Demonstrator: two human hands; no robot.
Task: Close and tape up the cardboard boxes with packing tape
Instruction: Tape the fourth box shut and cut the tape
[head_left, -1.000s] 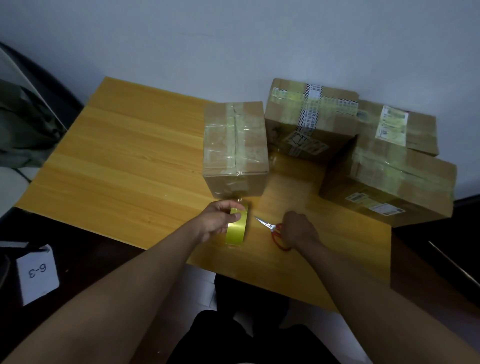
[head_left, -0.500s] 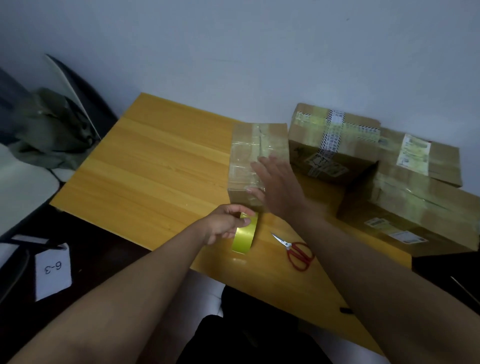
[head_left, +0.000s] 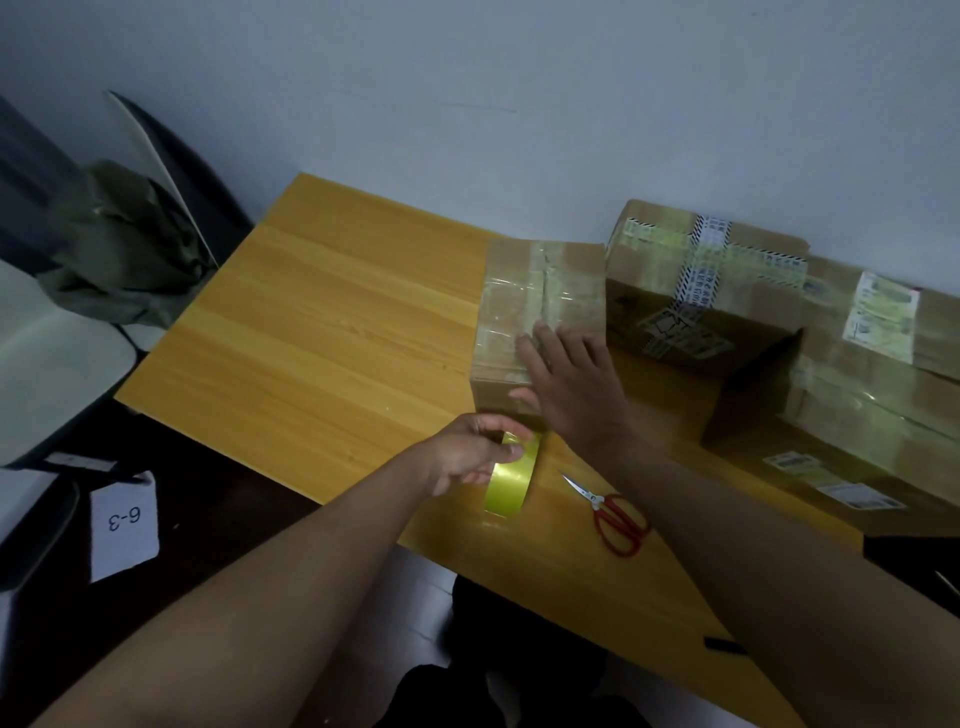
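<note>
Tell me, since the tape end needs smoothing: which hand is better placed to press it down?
Right. The right hand lies open, flat on the taped box; the left hand grips the tape roll.

I see a dim room: a plain pale wall (head_left: 519, 93) behind a wooden table (head_left: 322, 322), a white chair (head_left: 47, 353) draped with green cloth (head_left: 119, 254) at left.

Off-task clutter around my wooden table (head_left: 332, 322)

At left I see a crumpled olive-green cloth (head_left: 119, 249) on a white chair (head_left: 57, 358); lower left, a white card marked "6-3" (head_left: 123, 525); red-handled scissors (head_left: 613, 514) lie at centre-right on the table.
</note>
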